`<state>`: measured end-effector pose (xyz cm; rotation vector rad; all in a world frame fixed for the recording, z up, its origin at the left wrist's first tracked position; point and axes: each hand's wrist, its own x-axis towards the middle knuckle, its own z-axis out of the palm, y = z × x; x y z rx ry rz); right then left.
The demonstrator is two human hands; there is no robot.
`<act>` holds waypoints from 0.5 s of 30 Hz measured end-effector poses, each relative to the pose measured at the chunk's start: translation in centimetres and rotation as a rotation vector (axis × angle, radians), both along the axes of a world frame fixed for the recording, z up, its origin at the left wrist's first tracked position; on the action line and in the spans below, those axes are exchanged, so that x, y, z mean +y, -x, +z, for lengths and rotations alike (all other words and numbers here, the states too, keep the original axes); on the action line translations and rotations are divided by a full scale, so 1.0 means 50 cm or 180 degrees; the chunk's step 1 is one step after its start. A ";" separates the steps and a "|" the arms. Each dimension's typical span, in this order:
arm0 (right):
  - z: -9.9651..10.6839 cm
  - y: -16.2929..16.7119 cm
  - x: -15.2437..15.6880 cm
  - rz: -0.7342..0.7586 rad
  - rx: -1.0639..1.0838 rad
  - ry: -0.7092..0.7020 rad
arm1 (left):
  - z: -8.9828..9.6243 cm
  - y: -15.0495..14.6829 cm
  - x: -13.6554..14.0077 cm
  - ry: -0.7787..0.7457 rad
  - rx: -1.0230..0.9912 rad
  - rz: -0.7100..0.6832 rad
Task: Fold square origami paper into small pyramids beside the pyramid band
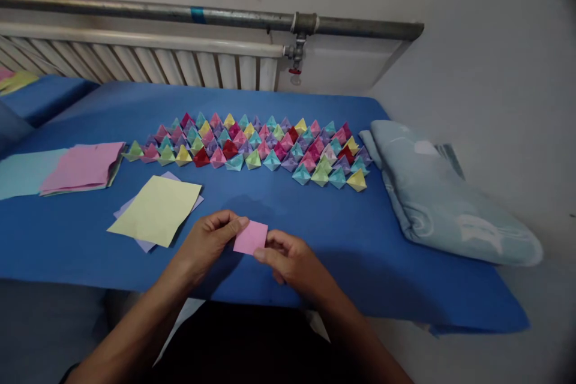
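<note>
Small pink paper square — flat, fingers at opposite corners.

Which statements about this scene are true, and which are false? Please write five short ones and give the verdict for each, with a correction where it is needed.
1. The left hand and the right hand both hold the small pink paper. True.
2. The folded blanket lies at the left end of the blue surface, as seen in the picture. False: it lies at the right end.
3. A pale yellow sheet lies on top of purple paper. True.
4. The folded paper pieces are all one colour. False: they include pink, yellow, green, blue, red and purple.
5. The valve handle near the radiator is red. True.
</note>
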<state>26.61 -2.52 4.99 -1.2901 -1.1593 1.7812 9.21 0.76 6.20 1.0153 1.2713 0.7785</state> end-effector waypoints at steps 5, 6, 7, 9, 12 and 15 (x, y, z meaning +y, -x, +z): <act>0.011 -0.003 0.006 -0.0289 0.0198 0.0024 | 0.012 -0.002 -0.001 0.0110 -0.0069 -0.0006; 0.011 -0.003 0.006 -0.0288 0.0273 0.0058 | 0.012 -0.001 -0.001 0.0166 -0.0126 -0.0025; 0.010 -0.004 0.005 -0.0284 0.0343 0.0087 | 0.012 0.000 0.000 0.0221 -0.0182 -0.0047; 0.007 -0.006 0.003 -0.0281 0.0457 0.0140 | 0.010 0.002 0.001 0.0275 -0.0274 -0.0084; 0.002 -0.006 0.000 -0.0324 0.0546 0.0189 | 0.013 0.001 0.001 0.0251 -0.0329 -0.0136; 0.003 -0.004 0.000 -0.0457 0.0484 0.0238 | 0.022 -0.006 0.000 0.0245 -0.0275 -0.0173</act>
